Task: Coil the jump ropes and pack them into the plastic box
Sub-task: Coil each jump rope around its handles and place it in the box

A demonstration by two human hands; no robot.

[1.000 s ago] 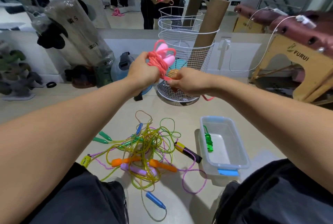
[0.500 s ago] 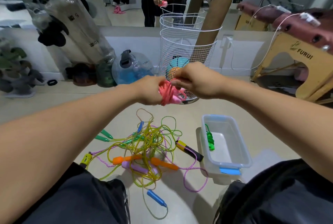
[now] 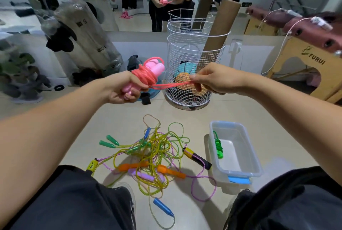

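My left hand [image 3: 122, 89] grips a pink jump rope [image 3: 149, 72] by its two handles, with the cord wound round them in a bundle. A doubled length of that cord runs taut to the right, where my right hand [image 3: 211, 79] pinches its end. Both hands are held above the floor. Below them a tangled pile of jump ropes [image 3: 148, 153] lies on the floor, with green, blue, orange, purple and yellow-black handles. To its right stands the clear plastic box [image 3: 248, 148], holding one coiled green rope [image 3: 219, 146].
A white wire basket [image 3: 194, 57] with balls and a cardboard tube stands just behind my hands. A mirror wall is behind it. Plastic-wrapped bags lean at the left, and a wooden bench [image 3: 303, 63] is at the right. My knees frame the pile at the bottom.
My hands, close together on the bundle before, have drawn apart. The right hand has pulled a length of pink cord out to the right while the left keeps hold of the handles.
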